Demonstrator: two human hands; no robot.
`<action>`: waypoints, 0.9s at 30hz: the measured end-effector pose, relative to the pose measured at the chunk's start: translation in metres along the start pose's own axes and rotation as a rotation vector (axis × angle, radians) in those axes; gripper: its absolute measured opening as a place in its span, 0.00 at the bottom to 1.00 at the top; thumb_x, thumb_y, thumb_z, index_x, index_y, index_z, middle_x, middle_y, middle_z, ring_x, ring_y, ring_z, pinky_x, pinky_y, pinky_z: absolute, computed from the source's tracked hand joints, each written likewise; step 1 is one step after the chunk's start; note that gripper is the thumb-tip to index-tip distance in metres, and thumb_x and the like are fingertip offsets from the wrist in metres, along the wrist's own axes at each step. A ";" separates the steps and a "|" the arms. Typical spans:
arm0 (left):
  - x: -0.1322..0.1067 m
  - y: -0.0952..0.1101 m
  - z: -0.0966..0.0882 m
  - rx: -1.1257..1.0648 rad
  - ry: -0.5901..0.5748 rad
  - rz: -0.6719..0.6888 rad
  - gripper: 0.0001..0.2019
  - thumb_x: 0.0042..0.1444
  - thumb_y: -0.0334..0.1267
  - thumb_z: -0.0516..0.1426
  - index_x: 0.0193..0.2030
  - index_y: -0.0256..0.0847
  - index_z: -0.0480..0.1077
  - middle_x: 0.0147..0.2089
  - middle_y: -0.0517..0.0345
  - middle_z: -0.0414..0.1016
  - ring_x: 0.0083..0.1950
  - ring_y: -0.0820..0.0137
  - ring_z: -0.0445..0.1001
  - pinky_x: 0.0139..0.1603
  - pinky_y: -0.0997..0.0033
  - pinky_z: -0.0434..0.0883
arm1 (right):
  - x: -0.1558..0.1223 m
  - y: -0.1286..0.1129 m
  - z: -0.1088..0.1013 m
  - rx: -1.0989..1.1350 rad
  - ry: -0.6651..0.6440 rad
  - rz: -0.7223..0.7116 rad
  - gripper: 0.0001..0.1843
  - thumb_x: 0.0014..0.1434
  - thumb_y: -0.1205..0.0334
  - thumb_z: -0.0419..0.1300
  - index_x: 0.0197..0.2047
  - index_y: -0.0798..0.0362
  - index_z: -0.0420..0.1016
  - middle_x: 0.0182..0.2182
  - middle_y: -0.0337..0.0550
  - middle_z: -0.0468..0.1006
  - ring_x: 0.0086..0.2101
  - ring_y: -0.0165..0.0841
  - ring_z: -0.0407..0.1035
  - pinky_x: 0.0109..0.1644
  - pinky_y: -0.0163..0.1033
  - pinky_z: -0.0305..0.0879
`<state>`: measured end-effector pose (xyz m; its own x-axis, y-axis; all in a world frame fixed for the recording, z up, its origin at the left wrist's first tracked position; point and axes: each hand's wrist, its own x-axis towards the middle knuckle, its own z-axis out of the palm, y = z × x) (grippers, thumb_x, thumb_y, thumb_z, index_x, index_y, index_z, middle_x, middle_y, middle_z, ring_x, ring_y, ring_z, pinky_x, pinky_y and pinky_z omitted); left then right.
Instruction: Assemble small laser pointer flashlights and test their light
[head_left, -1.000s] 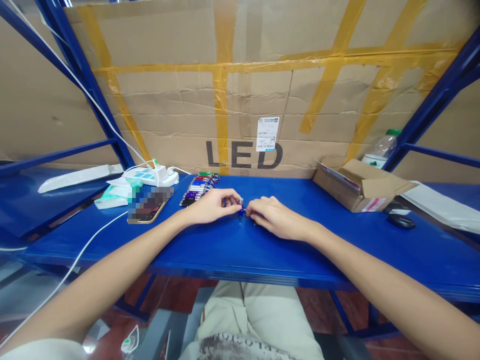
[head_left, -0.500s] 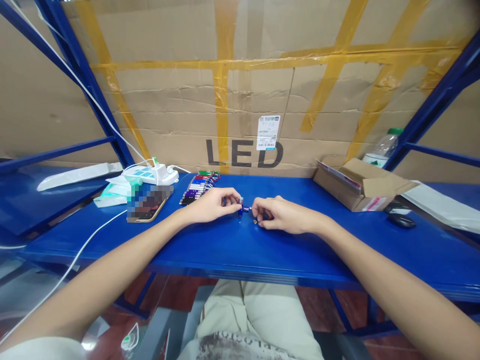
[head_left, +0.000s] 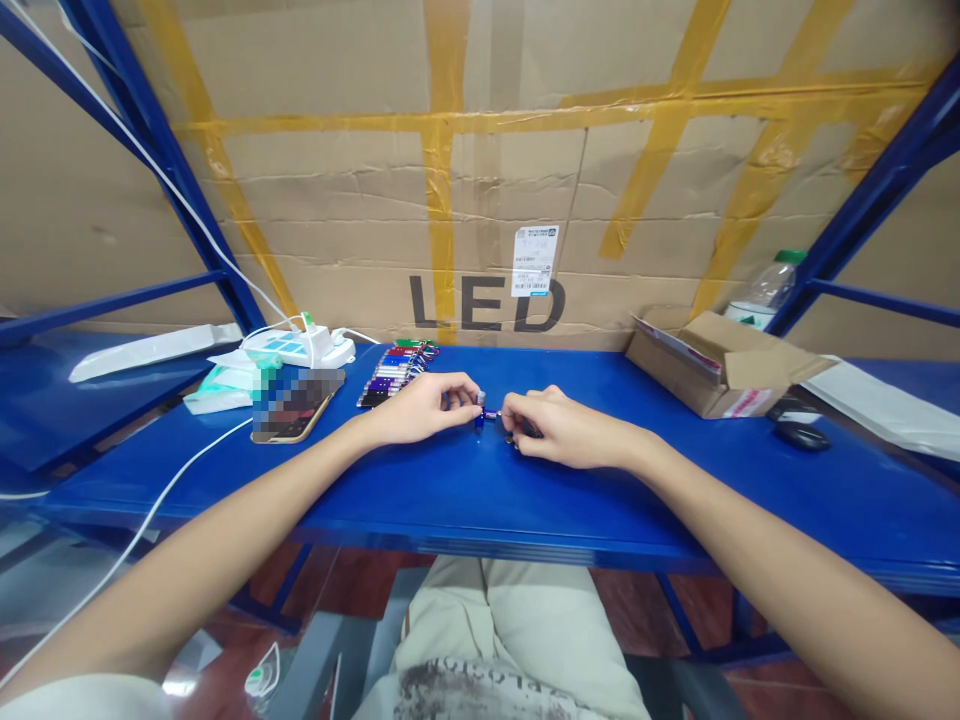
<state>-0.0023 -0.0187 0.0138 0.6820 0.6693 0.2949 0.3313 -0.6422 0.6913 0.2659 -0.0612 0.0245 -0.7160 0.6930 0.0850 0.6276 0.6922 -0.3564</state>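
My left hand [head_left: 427,408] pinches a small upright blue tube [head_left: 480,420] with a silvery top, which looks like part of a keychain flashlight. Just right of it lies a second, sideways blue piece [head_left: 491,414]; its right end meets the curled fingers of my right hand [head_left: 566,430]. A small dark and brassy bit shows beneath those fingers, too small to make out. Behind my left hand, a row of keychain flashlights [head_left: 391,372] in several colours lies side by side, with clips at their right ends.
On the blue table [head_left: 450,500], a phone [head_left: 296,410], a power strip [head_left: 307,347] and a plastic packet [head_left: 229,385] lie left. An open cardboard box [head_left: 720,375], a black mouse [head_left: 802,435] and a bottle [head_left: 769,285] stand right. A large carton [head_left: 337,220] backs the table.
My right fingers have shifted slightly left and down, covering more of the small brassy bit. My left hand keeps its pinch on the blue tube. The whole view has shifted a little.
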 end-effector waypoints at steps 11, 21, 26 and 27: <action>-0.001 0.000 -0.001 0.027 0.001 0.000 0.14 0.68 0.48 0.63 0.49 0.39 0.76 0.40 0.56 0.84 0.40 0.68 0.78 0.44 0.68 0.72 | -0.003 -0.006 -0.008 0.119 -0.120 0.075 0.08 0.59 0.66 0.63 0.43 0.49 0.70 0.39 0.38 0.81 0.39 0.36 0.71 0.51 0.43 0.56; -0.001 0.001 -0.001 0.033 0.002 -0.003 0.14 0.67 0.48 0.63 0.49 0.39 0.76 0.40 0.56 0.83 0.40 0.68 0.78 0.43 0.68 0.72 | -0.003 -0.005 -0.008 0.192 -0.126 0.080 0.11 0.55 0.67 0.65 0.41 0.49 0.69 0.36 0.34 0.80 0.35 0.33 0.70 0.44 0.39 0.57; -0.001 0.001 -0.002 0.029 0.001 -0.002 0.14 0.68 0.47 0.63 0.49 0.39 0.76 0.41 0.55 0.83 0.40 0.68 0.78 0.44 0.68 0.72 | -0.003 -0.003 -0.009 0.227 -0.133 0.067 0.12 0.55 0.69 0.64 0.41 0.49 0.69 0.34 0.34 0.78 0.33 0.32 0.69 0.40 0.37 0.58; -0.001 0.002 -0.002 0.031 0.002 -0.001 0.13 0.68 0.47 0.63 0.49 0.39 0.76 0.41 0.55 0.84 0.40 0.68 0.78 0.44 0.68 0.72 | -0.003 -0.003 -0.009 0.227 -0.126 0.065 0.11 0.55 0.69 0.64 0.41 0.49 0.70 0.34 0.34 0.79 0.33 0.32 0.69 0.40 0.37 0.58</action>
<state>-0.0037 -0.0199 0.0156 0.6807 0.6703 0.2957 0.3520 -0.6532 0.6704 0.2689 -0.0630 0.0340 -0.7176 0.6941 -0.0567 0.5993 0.5741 -0.5580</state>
